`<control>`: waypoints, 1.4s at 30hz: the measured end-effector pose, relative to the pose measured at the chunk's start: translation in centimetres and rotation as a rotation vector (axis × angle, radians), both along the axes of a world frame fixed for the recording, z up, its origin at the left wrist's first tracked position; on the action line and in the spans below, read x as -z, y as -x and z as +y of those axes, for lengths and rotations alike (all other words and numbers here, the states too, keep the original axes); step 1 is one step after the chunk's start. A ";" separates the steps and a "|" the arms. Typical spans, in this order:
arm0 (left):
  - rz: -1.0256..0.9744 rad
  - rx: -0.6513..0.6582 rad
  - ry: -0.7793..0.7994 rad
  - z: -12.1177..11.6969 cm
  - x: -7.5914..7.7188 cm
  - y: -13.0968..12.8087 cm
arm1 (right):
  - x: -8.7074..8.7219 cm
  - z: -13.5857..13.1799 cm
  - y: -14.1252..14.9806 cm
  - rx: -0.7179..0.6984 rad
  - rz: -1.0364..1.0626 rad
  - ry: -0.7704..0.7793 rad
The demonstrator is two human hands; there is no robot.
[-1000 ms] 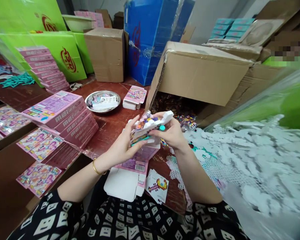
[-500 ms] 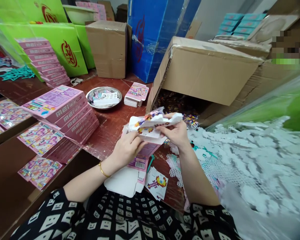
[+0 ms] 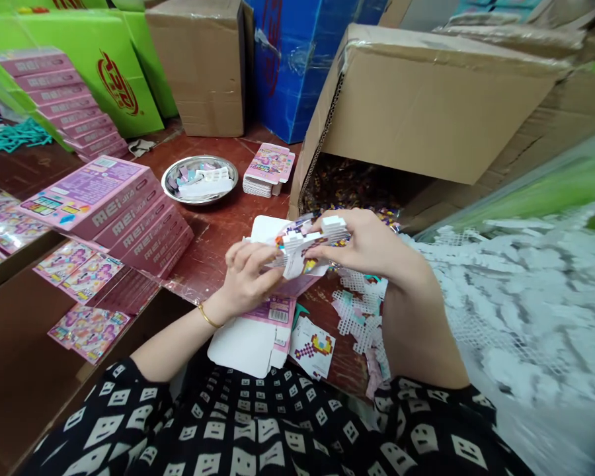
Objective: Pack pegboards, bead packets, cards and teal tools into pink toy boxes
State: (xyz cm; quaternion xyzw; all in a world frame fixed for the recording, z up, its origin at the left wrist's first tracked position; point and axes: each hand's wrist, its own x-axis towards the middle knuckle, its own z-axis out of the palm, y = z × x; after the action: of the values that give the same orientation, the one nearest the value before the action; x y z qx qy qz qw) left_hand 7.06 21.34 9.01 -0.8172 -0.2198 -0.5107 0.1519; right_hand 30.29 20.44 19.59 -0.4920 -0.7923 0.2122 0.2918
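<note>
Both my hands hold one small bundle [image 3: 302, 246]: a clear bag of coloured beads with white plastic pegboard pieces and a printed card. My left hand [image 3: 248, 271] pinches its left end, fingers closed. My right hand [image 3: 367, 248] grips its right end from above. Under the bundle lies an open, flattened pink box [image 3: 272, 311] on the red-brown table [image 3: 218, 231]. A pattern card with a coloured pixel figure [image 3: 313, 346] lies near the table's front edge. Loose white pegboard pieces [image 3: 359, 317] lie beneath my right forearm.
A stack of pink boxes [image 3: 114, 211] stands at the left. A steel bowl [image 3: 199, 178] and a small pile of pink cards [image 3: 268, 168] sit behind. An open cardboard carton of bead bags [image 3: 406, 112] is behind my hands. White pegboards in plastic [image 3: 515, 297] fill the right.
The camera has tilted downward and moved closer. My hands have drawn the bundle tighter together and lowered it slightly toward the pink box; my right hand now covers it from above.
</note>
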 end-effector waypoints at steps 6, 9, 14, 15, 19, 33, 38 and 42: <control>-0.010 0.001 0.115 0.4 0.1 -0.1 | 2.0 0.0 1.0 0.142 0.247 -0.115; -0.112 -0.013 0.241 0.4 0.0 -0.2 | 4.3 -0.3 0.9 0.254 0.457 -0.150; -0.304 0.001 0.335 1.3 -0.4 0.0 | 6.3 -1.1 0.6 0.206 0.488 -0.132; -0.340 0.011 0.354 1.5 -0.3 0.1 | 6.2 -1.3 0.5 0.177 0.461 -0.122; -0.451 0.154 0.625 2.2 1.6 0.2 | 5.2 -1.8 0.9 0.091 0.308 -0.200; -0.604 0.193 1.019 1.6 2.8 -1.2 | 2.4 -1.5 1.7 0.003 -0.270 -0.009; -0.561 0.122 1.021 1.5 3.5 -1.1 | 2.8 -1.7 1.9 -0.045 -0.227 -0.231; -0.586 0.103 1.015 1.6 4.0 -1.0 | 3.3 -1.9 1.7 -0.094 -0.373 -0.269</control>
State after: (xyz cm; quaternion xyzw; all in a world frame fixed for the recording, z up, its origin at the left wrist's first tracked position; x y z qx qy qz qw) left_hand 8.04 22.96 5.03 -0.6219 -0.4296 -0.5531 -0.3503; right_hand 28.57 18.52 16.30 -0.4419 -0.8757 0.0234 0.1931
